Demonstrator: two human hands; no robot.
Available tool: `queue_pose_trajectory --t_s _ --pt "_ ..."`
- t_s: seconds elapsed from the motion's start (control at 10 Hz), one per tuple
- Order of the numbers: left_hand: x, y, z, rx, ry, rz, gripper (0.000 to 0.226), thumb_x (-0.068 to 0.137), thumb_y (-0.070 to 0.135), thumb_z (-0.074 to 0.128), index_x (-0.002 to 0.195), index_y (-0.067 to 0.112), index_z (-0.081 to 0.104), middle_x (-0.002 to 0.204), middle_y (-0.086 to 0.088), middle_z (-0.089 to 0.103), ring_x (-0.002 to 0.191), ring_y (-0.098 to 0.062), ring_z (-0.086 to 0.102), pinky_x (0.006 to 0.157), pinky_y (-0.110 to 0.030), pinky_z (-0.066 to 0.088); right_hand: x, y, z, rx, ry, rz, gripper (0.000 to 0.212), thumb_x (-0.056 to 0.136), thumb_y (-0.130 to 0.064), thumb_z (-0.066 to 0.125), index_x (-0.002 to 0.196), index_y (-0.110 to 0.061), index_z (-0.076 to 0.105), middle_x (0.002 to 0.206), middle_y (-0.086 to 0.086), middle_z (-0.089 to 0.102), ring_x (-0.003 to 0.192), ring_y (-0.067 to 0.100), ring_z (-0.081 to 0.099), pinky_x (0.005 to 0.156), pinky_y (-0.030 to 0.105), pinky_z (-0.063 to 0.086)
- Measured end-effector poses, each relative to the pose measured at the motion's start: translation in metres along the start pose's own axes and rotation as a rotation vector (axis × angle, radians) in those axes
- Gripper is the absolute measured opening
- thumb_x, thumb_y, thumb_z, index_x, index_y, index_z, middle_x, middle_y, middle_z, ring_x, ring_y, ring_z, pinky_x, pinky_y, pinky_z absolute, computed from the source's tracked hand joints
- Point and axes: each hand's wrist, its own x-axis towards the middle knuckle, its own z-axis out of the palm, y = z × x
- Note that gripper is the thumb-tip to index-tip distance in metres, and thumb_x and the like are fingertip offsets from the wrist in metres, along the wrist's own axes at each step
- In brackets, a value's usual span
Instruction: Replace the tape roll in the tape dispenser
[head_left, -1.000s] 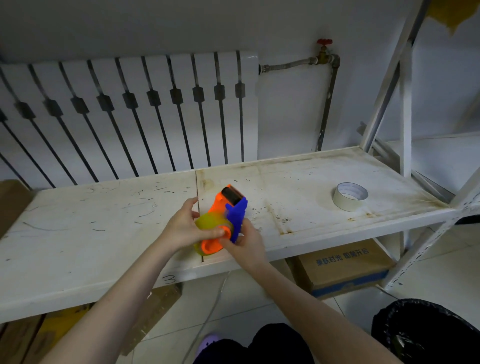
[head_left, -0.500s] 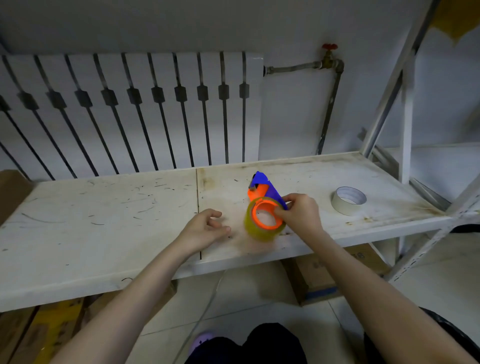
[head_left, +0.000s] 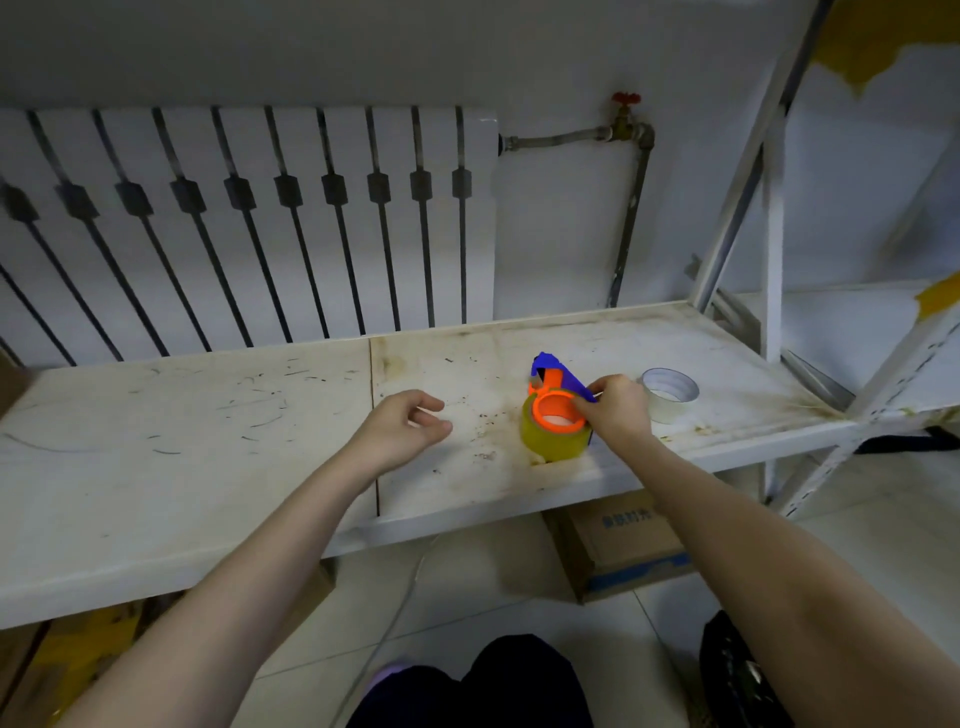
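Seemingly mid-swap: the tape dispenser (head_left: 558, 371) stands on the shelf (head_left: 208, 441), a yellow roll (head_left: 550, 446) on its orange hub (head_left: 560, 429), and the right hand (head_left: 615, 413) pinches its blue side. The left hand (head_left: 402, 428) hovers alongside, loosely curled, holding nothing. A white roll (head_left: 670, 399) lies just to the right. If yellow is the old roll, pulling it off likely needs both hands.

Storeroom: metal shelving (head_left: 769, 218), stained shelf (head_left: 208, 467), cardboard boxes (head_left: 623, 551).

Open shelf (head_left: 182, 441) spreads left of the dispenser (head_left: 556, 410); close on its right stands a white tape roll (head_left: 669, 396), with a rack post (head_left: 772, 260) behind.
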Motion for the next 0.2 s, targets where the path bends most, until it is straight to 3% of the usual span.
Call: queue_pose_trajectory --t_s 0.1,0.2 --pt "-0.004 0.012 -0.004 -0.009 -0.011 0.024 0.032 0.085 0.025 0.064 0.116 0.018 0.059 0.098 0.003 0.061 0.099 -0.019 0.063 0.073 -0.024 0.043 -0.006 0.002 0.0 -0.025 -0.027 -0.006 0.037 0.09 -0.036 0.059 0.112 -0.006 0.065 0.092 0.013 0.071 0.074 0.021 0.061 0.064 0.029 0.05" --pt "-0.007 0.024 -0.01 -0.033 0.03 0.049 0.031 0.085 0.025 0.064 0.115 0.019 0.059 0.1 0.002 0.061 0.096 -0.018 0.061 0.073 -0.025 0.043 -0.013 -0.001 -0.001 -0.035 0.013 -0.047 0.041 0.092 -0.032 0.056 0.123 -0.006 0.057 0.106 0.015 0.069 0.092 0.027 0.064 0.077 0.037 0.054"
